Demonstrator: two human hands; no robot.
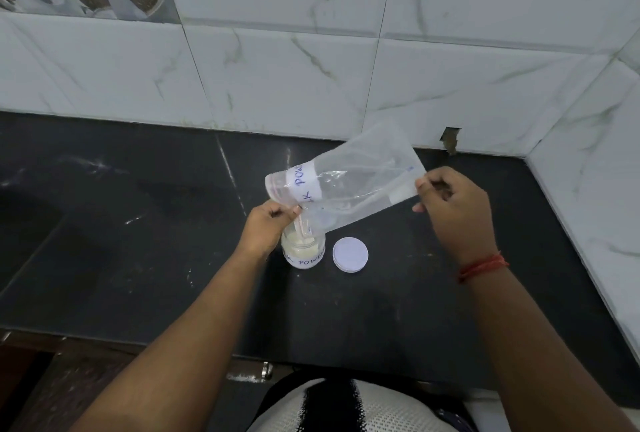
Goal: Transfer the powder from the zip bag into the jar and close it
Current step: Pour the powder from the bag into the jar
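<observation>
Your left hand pinches the mouth end of the zip bag between thumb and curled fingers, right above the open jar, and your right hand pinches the bag's bottom corner, raised higher and well out to the side, so the bag slopes down toward your left fingertips. The bag reads as nearly clear now; the pale powder sits inside the jar, directly below your left fingers, and a thin trail of it seems to run from the bag's mouth into the jar's neck. The white lid lies flat on the dark countertop, just beside the jar, below the span between your two hands. Nothing holds the jar, which is the main risk: if your left knuckles or the bag's edge nudge its rim, it could tip and spill. If your left pinch loosens, the bag's mouth may swing off the neck and dust the counter. Shaking the raised corner hard to clear the residue could puff powder outward. When you reach for the lid, the slack bag could drag across the jar, so I would set it aside first.
</observation>
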